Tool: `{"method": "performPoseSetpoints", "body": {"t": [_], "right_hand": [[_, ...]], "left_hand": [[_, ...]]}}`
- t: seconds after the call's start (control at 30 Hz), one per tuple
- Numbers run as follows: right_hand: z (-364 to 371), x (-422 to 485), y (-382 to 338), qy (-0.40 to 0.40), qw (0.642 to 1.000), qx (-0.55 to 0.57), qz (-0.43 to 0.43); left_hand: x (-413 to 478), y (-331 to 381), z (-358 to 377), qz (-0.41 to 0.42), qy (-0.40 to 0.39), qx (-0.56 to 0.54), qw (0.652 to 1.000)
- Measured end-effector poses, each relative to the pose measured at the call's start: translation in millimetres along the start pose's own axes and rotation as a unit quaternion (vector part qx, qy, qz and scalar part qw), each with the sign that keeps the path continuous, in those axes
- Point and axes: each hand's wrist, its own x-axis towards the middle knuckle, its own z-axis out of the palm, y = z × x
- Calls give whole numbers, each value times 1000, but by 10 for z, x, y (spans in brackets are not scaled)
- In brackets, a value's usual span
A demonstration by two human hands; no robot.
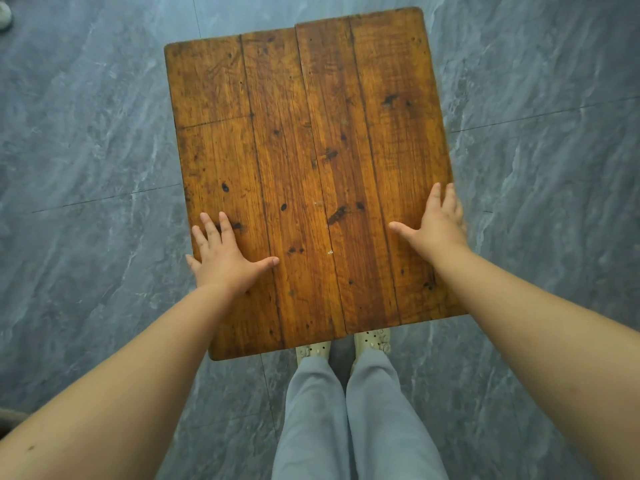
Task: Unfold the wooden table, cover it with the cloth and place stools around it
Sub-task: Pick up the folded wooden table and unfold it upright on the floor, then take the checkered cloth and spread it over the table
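We see the wooden table (311, 150) apparently unfolded on the floor (86, 133), left hand (225, 259) and right hand (437, 227) spread flat on its near top; cloth and stools unseen, still to do.

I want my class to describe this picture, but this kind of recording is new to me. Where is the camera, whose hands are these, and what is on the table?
There is no machine: a person wears one camera on the head, looking down, so you see their own arms. The left hand lies flat, fingers spread, on the wooden table near its left edge; the right hand rests open at its right edge. Neither holds anything, and only the hands rest on the planks. Below are grey trousers, pale shoes and a grey tiled floor.
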Motion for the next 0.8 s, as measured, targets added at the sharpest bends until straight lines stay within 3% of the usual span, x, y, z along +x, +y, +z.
{"method": "performPoseSetpoints", "body": {"t": [0.23, 0.4, 0.63, 0.8], "right_hand": [[-1108, -770, -421, 113, 980, 42, -161], [-2378, -1763, -429, 211, 954, 81, -198], [-3551, -3159, 178, 366, 918, 86, -125], [-4027, -4082, 1024, 430, 899, 76, -31]], "left_hand": [[-612, 606, -965, 161, 108, 14, 981], [-1617, 1387, -2184, 320, 207, 102, 919], [-3227, 2391, -3121, 467, 293, 83, 830], [-4329, 3074, -3100, 571, 272, 125, 764]]}}
